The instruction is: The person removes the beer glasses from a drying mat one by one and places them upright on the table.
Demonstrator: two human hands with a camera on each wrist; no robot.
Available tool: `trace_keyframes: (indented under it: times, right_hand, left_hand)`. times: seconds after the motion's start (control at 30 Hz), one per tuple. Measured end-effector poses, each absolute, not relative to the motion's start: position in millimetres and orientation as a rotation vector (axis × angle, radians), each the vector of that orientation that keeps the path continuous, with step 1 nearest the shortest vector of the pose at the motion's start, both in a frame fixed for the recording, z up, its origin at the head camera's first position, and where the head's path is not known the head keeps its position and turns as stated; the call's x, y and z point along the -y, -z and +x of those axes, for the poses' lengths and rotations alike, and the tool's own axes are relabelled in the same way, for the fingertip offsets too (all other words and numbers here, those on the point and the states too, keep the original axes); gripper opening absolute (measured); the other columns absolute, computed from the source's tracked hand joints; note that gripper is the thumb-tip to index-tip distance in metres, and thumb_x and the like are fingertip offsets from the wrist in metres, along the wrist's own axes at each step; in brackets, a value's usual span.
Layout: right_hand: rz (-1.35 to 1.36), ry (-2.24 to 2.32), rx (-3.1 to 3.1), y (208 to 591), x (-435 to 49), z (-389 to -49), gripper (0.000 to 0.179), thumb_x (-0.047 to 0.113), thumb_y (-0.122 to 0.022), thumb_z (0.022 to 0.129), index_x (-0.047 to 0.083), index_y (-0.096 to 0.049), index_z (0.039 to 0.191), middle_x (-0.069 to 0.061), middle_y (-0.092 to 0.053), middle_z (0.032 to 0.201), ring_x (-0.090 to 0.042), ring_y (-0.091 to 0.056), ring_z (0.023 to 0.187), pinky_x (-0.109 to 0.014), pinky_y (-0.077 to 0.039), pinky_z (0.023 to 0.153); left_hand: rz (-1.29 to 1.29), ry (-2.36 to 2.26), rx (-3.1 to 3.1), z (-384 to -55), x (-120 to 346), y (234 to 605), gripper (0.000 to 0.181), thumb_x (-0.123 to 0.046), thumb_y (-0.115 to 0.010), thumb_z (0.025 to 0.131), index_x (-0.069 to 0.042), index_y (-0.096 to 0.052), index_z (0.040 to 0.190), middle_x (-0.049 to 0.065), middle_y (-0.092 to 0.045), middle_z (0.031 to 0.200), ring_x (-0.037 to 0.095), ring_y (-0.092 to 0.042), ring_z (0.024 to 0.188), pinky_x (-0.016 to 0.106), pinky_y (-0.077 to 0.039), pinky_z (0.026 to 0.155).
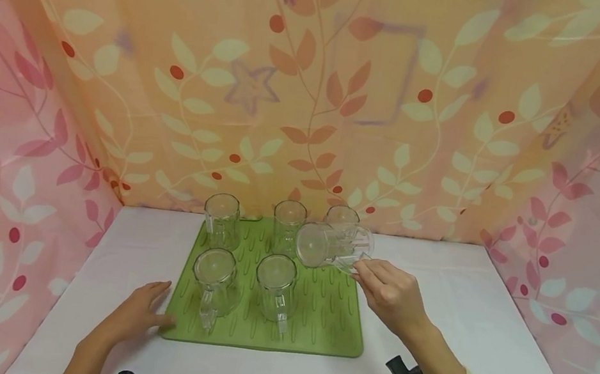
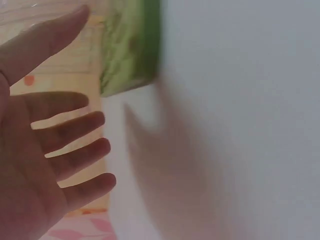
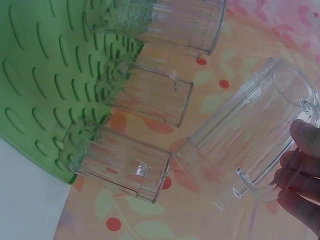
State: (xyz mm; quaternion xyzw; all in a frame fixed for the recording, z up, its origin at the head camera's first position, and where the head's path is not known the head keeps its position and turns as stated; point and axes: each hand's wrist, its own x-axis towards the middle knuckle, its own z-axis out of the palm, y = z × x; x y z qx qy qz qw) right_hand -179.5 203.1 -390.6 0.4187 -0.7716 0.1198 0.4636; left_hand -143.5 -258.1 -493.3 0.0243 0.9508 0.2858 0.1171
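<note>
My right hand (image 1: pixel 391 294) pinches the handle of a clear glass mug (image 1: pixel 314 245) and holds it tilted on its side above the right part of a green ridged mat (image 1: pixel 314 325). In the right wrist view, thumb and fingers close round the handle of that mug (image 3: pixel 245 132). My left hand (image 1: pixel 137 312) is beside the mat's left edge, fingers spread and thumb overlapping the near left corner; its palm (image 2: pixel 30 185) holds nothing. Two glass mugs stand in the front row, a left one (image 1: pixel 215 281) and a middle one (image 1: pixel 276 287), handles facing me.
Along the mat's far side stand a left mug (image 1: pixel 221 224), a middle mug (image 1: pixel 289 218) and a right mug (image 1: pixel 342 216), the last partly behind the held one. A white cloth (image 1: pixel 439 266) covers the table. Patterned curtains (image 1: pixel 305 149) enclose the back and sides.
</note>
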Motion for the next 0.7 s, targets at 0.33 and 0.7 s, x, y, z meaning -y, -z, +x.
trace_keyframes:
  times: [0.33, 0.7]
  right_hand:
    - [1.059, -0.246, 1.872, 387.6, -196.2, -178.4, 0.033, 0.022, -0.051, 0.102, 0.002, -0.073, 0.087, -0.008, -0.075, 0.080, -0.023, -0.071, 0.069, -0.034, -0.060, 0.058]
    - [1.091, -0.213, 1.843, 383.6, -188.2, -179.0, 0.037, 0.021, -0.048, 0.103, 0.002, -0.075, 0.087, -0.009, -0.075, 0.079, -0.024, -0.072, 0.069, -0.036, -0.061, 0.061]
  left_hand:
    - [0.180, -0.917, -2.986, -165.7, 256.7, 437.3, 0.071, -0.037, -0.067, 0.091, 0.008, -0.042, 0.141, 0.035, -0.042, 0.142, 0.055, -0.037, 0.131, 0.070, -0.034, 0.104]
    - [0.350, -1.228, -2.933, -187.7, 223.7, 365.7, 0.062, -0.032, -0.064, 0.094, -0.003, -0.043, 0.145, 0.024, -0.042, 0.149, 0.044, -0.039, 0.136, 0.068, -0.029, 0.110]
